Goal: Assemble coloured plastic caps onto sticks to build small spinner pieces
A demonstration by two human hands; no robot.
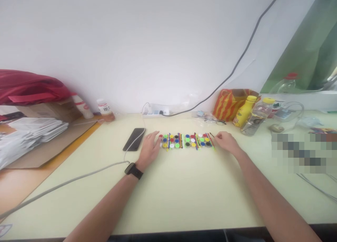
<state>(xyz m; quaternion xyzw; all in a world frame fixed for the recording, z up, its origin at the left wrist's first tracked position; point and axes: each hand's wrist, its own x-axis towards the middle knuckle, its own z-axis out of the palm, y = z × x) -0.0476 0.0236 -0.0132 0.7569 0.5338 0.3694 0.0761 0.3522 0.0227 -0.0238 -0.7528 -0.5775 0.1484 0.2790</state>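
A row of small colourful round pieces and sticks (pixel 186 141) lies in grid-like groups on the pale yellow table (pixel 184 193). My left hand (pixel 149 149) rests flat at the row's left end, fingers spread, with a black watch on the wrist. At the row's right end sits my right hand (pixel 225 141), its fingers curled and their tips touching the outermost sticks. Whether it pinches a piece is too small to see.
A black phone (pixel 134 139) with a white cable lies left of my left hand. A power strip (pixel 155 112) sits by the wall. Bottles (pixel 243 112) and an orange striped bag (pixel 229 103) stand back right; papers (pixel 28 131) and a red bag (pixel 28 85) are at left.
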